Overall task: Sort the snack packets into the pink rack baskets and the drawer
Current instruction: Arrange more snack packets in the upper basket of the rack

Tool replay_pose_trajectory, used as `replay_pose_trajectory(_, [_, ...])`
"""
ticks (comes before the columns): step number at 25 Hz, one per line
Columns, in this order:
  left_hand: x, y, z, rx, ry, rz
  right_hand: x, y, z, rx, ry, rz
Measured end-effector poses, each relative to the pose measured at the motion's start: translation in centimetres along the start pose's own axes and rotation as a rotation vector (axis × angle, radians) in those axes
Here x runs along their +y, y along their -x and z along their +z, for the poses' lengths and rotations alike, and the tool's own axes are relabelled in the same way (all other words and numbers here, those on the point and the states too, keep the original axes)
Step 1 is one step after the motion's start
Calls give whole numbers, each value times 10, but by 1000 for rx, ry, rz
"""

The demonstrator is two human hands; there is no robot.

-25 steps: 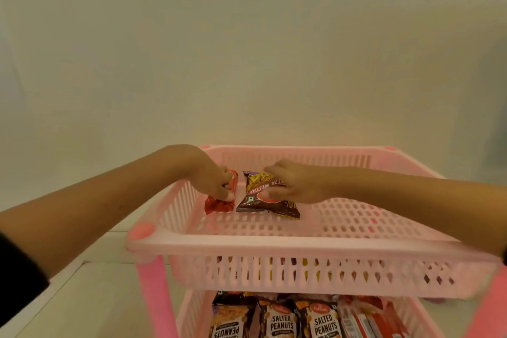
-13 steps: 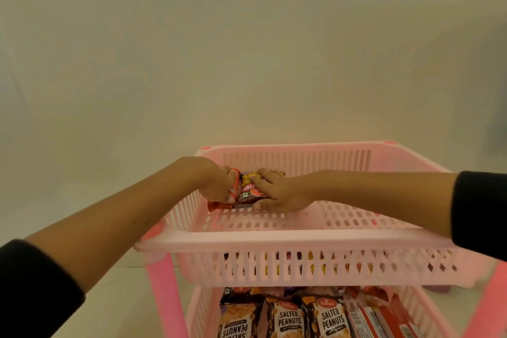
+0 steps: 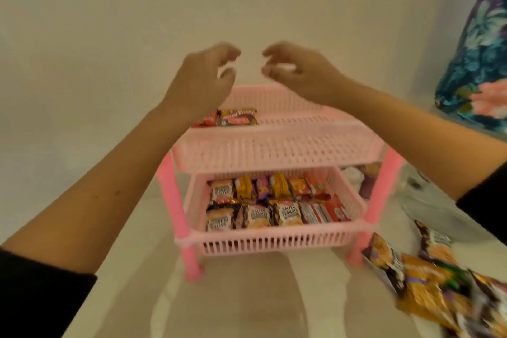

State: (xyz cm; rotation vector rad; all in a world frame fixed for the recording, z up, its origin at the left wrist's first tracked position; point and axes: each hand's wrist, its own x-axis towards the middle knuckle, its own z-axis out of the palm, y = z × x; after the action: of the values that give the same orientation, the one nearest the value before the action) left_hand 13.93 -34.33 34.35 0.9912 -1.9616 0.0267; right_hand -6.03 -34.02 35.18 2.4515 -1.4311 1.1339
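The pink rack stands on a pale surface, with a top basket [image 3: 279, 147] and a lower basket [image 3: 274, 240]. Two dark red-brown snack packets [image 3: 236, 117] lie side by side at the top basket's left end. The lower basket holds several packets [image 3: 274, 204], among them salted peanuts. My left hand [image 3: 204, 78] and my right hand [image 3: 297, 71] hover above the top basket, fingers apart and curled, holding nothing. More loose packets [image 3: 428, 285] lie on the surface at the lower right.
A floral blue cloth item [image 3: 477, 52] rises at the right edge. A clear plastic bag [image 3: 436, 200] lies right of the rack. A plain wall stands behind the rack. No drawer shows in this view.
Both hands let go of the two packets in the top basket and rose above it. The camera pulled back and tilted down, so the whole rack and the loose packets show.
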Motion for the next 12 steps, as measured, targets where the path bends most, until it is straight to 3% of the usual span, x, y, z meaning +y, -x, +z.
replay_pose_trajectory(2, [38, 38, 9, 149, 207, 87, -7, 45, -21, 174, -43, -6])
replay_pose_trajectory(5, [89, 101, 45, 141, 410, 106, -3, 121, -39, 243, 11, 51])
replay_pose_trajectory(9, [138, 182, 124, -88, 474, -57, 28, 239, -44, 192, 40, 221])
replay_pose_trajectory(12, [171, 232, 187, -388, 444, -230, 67, 329, -43, 95, 78, 371])
